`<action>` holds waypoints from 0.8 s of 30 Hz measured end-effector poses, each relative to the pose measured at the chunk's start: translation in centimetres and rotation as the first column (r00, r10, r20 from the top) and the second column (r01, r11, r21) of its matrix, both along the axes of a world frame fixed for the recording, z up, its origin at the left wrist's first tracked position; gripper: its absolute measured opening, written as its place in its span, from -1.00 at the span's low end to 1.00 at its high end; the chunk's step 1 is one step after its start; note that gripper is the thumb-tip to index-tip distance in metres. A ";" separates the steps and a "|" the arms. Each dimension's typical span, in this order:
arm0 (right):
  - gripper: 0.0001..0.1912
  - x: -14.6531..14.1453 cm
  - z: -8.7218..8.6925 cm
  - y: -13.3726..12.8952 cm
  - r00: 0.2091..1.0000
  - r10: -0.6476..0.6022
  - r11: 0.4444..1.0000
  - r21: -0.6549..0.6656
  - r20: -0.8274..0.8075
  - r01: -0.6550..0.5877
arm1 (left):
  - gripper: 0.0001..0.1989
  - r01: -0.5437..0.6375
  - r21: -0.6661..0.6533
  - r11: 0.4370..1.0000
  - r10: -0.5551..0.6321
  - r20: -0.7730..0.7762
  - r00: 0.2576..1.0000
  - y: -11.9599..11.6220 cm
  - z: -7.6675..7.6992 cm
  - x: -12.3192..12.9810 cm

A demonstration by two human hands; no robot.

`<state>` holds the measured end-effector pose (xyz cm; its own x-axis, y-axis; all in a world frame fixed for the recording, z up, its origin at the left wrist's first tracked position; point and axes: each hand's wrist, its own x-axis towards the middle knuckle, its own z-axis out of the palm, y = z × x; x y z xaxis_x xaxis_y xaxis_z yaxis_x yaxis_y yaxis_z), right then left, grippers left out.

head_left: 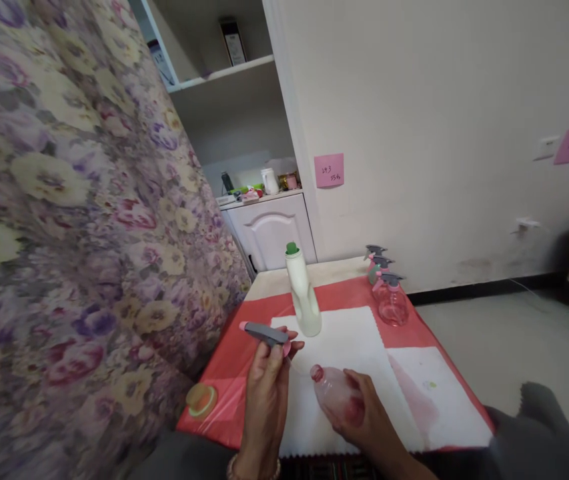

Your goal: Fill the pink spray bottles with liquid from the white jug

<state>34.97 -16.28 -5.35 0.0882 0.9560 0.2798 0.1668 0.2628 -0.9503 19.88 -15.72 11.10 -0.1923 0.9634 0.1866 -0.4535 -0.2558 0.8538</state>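
Note:
My left hand [269, 373] grips a grey and pink spray nozzle [265, 333], lifted above the white cloth [359, 340]. A thin clear tube hangs from the nozzle toward the bottle's mouth; whether its tip is inside I cannot tell. In my right hand [364, 413] is a clear pinkish bottle [337, 393], tilted, its uncapped neck pointing left toward the nozzle. Behind both hands a tall pale green bottle [305, 300] with a green top stands upright on the cloth. A round lid-like object [201, 401] lies at the table's left edge.
Several spray bottles [393, 308] stand in a row at the table's right side. A damp pink stain [414, 397] marks the cloth at right. A floral curtain [89, 233] hangs along the left, and a white cabinet [279, 230] stands behind the table.

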 end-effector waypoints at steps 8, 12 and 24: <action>-0.27 -0.1 -1.0 0.5 1.000 -0.002 0.999 0.035 -0.020 0.003 | -0.68 -0.010 0.075 0.997 0.022 -0.153 0.988 -0.9 2.7 -0.9; -0.27 0.3 -1.4 0.8 1.000 0.002 0.999 0.051 -0.012 -0.002 | -0.67 -0.061 0.102 0.993 0.093 -0.340 0.936 0.1 3.5 -2.7; -0.26 -0.2 -3.1 1.0 0.996 0.023 0.999 0.038 -0.085 -0.020 | -0.78 0.015 -0.008 1.000 -0.013 -0.928 0.373 9.8 -3.2 -12.8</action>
